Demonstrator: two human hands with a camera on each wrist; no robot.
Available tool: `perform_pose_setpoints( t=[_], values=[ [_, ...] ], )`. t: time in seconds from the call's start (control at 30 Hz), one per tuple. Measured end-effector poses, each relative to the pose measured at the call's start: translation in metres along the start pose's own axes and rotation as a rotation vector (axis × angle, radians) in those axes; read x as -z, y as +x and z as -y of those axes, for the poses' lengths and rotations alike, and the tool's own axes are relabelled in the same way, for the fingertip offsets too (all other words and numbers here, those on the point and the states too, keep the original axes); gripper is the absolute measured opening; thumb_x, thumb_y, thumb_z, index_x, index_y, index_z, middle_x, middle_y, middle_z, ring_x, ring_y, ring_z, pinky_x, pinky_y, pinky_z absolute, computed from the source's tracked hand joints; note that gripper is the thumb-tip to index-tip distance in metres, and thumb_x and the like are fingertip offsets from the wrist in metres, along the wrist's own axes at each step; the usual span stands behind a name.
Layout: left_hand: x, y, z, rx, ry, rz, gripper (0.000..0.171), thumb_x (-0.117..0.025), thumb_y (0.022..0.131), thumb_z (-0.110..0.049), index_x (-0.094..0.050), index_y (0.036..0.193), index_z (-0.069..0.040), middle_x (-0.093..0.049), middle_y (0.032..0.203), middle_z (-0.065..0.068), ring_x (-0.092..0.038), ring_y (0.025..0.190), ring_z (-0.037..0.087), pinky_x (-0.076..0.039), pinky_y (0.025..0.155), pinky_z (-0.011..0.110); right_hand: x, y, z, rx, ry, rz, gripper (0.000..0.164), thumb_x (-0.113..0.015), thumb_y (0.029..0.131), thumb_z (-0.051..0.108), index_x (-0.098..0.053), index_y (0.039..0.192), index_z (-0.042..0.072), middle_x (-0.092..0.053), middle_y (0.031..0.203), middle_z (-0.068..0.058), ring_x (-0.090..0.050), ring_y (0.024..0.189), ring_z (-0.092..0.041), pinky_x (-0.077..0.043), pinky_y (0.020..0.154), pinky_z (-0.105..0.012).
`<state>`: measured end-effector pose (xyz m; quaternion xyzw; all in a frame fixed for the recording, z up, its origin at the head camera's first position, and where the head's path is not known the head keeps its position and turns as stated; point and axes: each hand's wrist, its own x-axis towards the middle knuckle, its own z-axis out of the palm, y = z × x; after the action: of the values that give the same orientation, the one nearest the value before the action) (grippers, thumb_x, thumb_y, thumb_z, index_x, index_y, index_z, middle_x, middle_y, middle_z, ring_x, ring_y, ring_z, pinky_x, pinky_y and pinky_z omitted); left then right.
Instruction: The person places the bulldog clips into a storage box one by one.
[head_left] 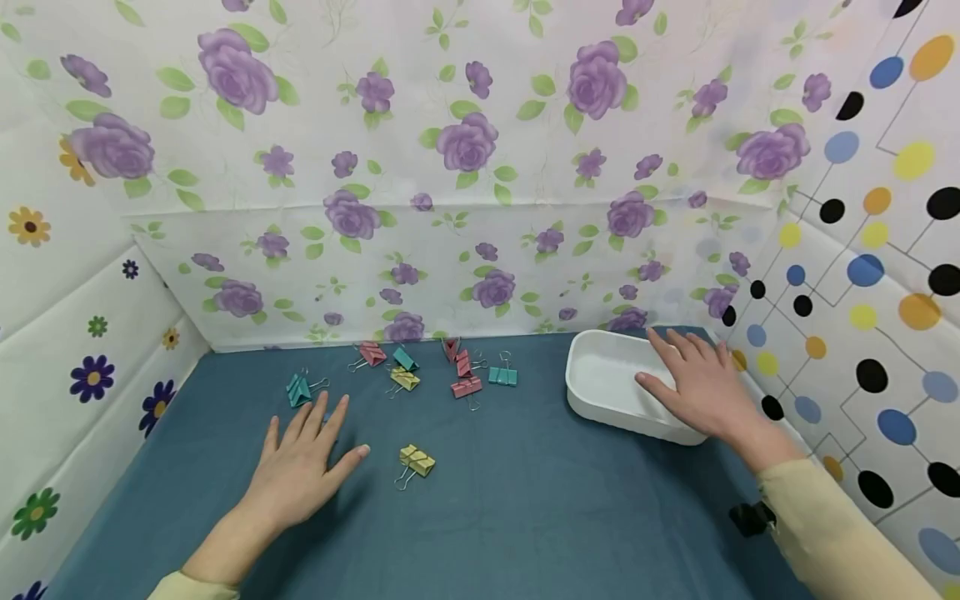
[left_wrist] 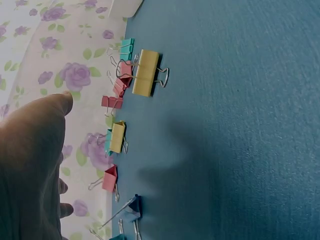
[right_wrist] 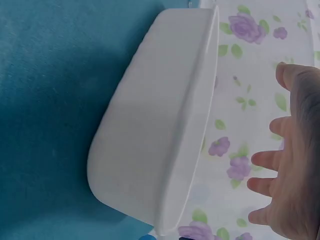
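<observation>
My left hand [head_left: 296,467] hovers over the cloth with fingers spread and nothing in it. Just past its fingertips sits a teal binder clip [head_left: 298,389], and a blue binder clip [left_wrist: 132,209] is mostly hidden behind the hand in the head view. To the right of the thumb lies a yellow binder clip [head_left: 416,460]. Over the white tray [head_left: 600,417] my right hand [head_left: 701,387] is held with fingers apart, also holding nothing. In the right wrist view, its fingers [right_wrist: 267,160] appear above the tray's rim.
Along the back lie more binder clips: a red one [head_left: 369,354], a yellow one [head_left: 404,379] beside a teal one [head_left: 406,358], several reds including a pink-red one [head_left: 467,387], and another teal clip [head_left: 503,376]. Flowered sheeting [head_left: 465,275] rises behind the blue cloth [head_left: 495,517].
</observation>
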<state>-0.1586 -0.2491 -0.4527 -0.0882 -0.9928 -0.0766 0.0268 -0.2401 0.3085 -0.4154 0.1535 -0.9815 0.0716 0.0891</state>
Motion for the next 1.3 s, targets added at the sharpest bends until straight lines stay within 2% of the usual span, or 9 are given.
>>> perform_pose_setpoints(
  t=[0.2, 0.43, 0.7, 1.07, 1.3],
  values=[
    [0.004, 0.002, -0.005, -0.019, -0.001, -0.007, 0.085, -0.028, 0.083, -0.076, -0.001, 0.149, -0.030, -0.002, 0.155, 0.009, -0.007, 0.138, 0.039, 0.010, 0.100, 0.065, 0.004, 0.006, -0.004, -0.005, 0.015, -0.007, 0.076, -0.037, 0.089, 0.066, -0.016, 0.150, 0.026, -0.024, 0.149, -0.015, -0.018, 0.133, -0.043, -0.005, 0.100, -0.068],
    [0.007, -0.002, -0.012, -0.056, -0.009, -0.030, 0.084, -0.031, 0.084, -0.075, -0.006, 0.150, -0.030, -0.010, 0.154, 0.011, -0.013, 0.137, 0.039, 0.000, 0.102, 0.066, 0.006, 0.012, -0.003, -0.010, 0.014, 0.016, 0.077, -0.036, 0.088, 0.067, -0.018, 0.150, 0.024, -0.023, 0.149, -0.016, -0.017, 0.133, -0.043, -0.004, 0.101, -0.068],
    [0.007, -0.003, -0.025, -0.110, -0.006, -0.045, 0.081, -0.032, 0.083, -0.075, -0.009, 0.149, -0.033, -0.015, 0.153, 0.007, -0.017, 0.137, 0.035, -0.012, 0.103, 0.064, 0.009, 0.019, -0.008, -0.021, 0.027, 0.049, 0.078, -0.035, 0.088, 0.067, -0.015, 0.150, 0.025, -0.024, 0.149, -0.017, -0.016, 0.134, -0.043, -0.004, 0.100, -0.068],
    [0.015, -0.008, -0.045, -0.162, -0.019, -0.045, 0.078, -0.033, 0.083, -0.075, -0.010, 0.148, -0.038, -0.020, 0.152, 0.003, -0.023, 0.136, 0.031, -0.018, 0.104, 0.059, 0.014, 0.034, -0.015, -0.025, 0.038, 0.066, 0.073, -0.034, 0.090, 0.065, -0.013, 0.150, 0.027, -0.030, 0.145, -0.018, -0.020, 0.132, -0.043, -0.006, 0.101, -0.068],
    [0.013, -0.012, -0.059, -0.212, -0.018, -0.057, 0.077, -0.039, 0.084, -0.072, -0.012, 0.147, -0.038, -0.027, 0.150, 0.002, -0.030, 0.134, 0.029, -0.025, 0.103, 0.057, 0.013, 0.044, -0.021, -0.036, 0.047, 0.101, 0.071, -0.031, 0.092, 0.063, -0.011, 0.150, 0.028, -0.031, 0.145, -0.018, -0.020, 0.132, -0.044, -0.007, 0.100, -0.068]
  ],
)
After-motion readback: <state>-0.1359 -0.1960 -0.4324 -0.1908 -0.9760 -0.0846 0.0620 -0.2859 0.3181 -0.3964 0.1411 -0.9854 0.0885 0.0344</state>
